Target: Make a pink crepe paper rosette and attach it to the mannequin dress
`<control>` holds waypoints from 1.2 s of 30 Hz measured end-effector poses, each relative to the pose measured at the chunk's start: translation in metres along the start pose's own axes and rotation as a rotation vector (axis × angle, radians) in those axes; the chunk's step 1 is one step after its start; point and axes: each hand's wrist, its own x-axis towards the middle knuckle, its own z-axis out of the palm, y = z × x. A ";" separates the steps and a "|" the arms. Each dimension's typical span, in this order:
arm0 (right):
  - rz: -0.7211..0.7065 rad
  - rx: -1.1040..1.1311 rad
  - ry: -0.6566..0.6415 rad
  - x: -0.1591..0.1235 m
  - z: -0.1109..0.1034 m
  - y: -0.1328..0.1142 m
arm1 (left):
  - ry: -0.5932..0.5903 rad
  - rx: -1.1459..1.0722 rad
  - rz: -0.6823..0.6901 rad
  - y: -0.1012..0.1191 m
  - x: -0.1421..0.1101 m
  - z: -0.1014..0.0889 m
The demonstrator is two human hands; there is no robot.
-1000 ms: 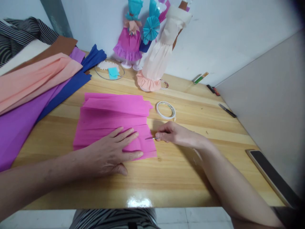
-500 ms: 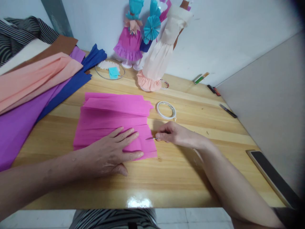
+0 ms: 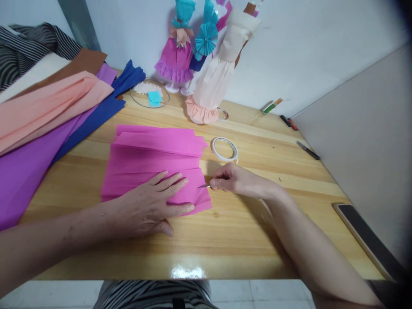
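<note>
Pink paper point(image 3: 154, 150) lies beneath your left hand point(image 3: 154, 204), fingers spread open, while your right hand point(image 3: 225, 178) grips a small pointed tool point(image 3: 205, 186) at center frame.

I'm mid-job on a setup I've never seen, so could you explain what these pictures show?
There is no robot: a person is working with two bare hands. The view comes from a camera worn on the head, looking forward and down. The left hand lies spread on pink sheets. The right hand pinches a thin metal tool, type unclear, pointing over them. On the wooden table there are also a tape roll, folded coloured material at the left, and small dressed forms near the wall.
</note>
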 end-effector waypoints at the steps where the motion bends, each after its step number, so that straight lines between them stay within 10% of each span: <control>1: -0.002 0.010 -0.002 0.000 0.000 0.000 | 0.007 0.001 0.002 0.000 0.000 0.000; 36: 0.027 0.123 -0.034 -0.003 -0.006 0.002 | 0.029 0.004 -0.001 -0.001 -0.001 0.002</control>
